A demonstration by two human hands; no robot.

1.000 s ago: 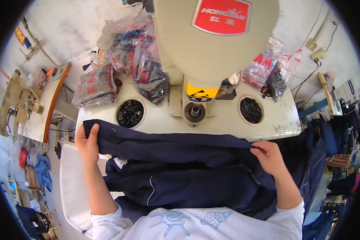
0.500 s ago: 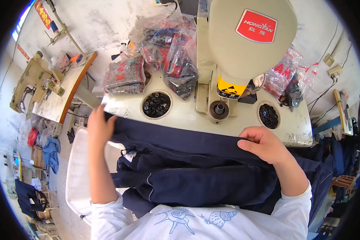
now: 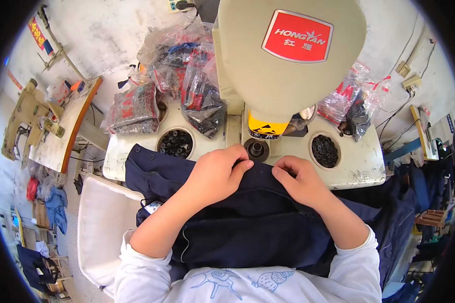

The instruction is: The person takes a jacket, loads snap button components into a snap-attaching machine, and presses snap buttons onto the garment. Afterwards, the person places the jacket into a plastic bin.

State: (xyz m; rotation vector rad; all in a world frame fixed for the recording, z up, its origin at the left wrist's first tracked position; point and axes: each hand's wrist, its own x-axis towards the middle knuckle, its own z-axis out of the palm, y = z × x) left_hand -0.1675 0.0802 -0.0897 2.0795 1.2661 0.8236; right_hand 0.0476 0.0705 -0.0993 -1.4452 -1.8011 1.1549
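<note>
A dark navy zippered jacket [image 3: 247, 227] lies across my front and over the near edge of the machine table. My left hand [image 3: 220, 171] pinches the upper edge of its front placket, just left of the round lower die [image 3: 257, 149]. Just right of the die, my right hand [image 3: 301, 182] has its thumb and fingers closed on the same edge. The strip of cloth between both hands lies against the die's near side. Above stands the press head [image 3: 288, 50] with a yellow warning band [image 3: 265, 126]. Small round snaps show at the placket's left end.
Cups of dark snap parts sit in the table, one left [image 3: 176, 144] and one right [image 3: 326, 150]. Plastic bags of parts [image 3: 205, 96] lie behind, with another bag [image 3: 346, 98] at the right. A white bin [image 3: 103, 227] stands at my left, near a sewing machine [image 3: 28, 116].
My left hand has moved right along the placket from its far left end to beside the die. My right hand has shifted slightly left. The view has turned slightly.
</note>
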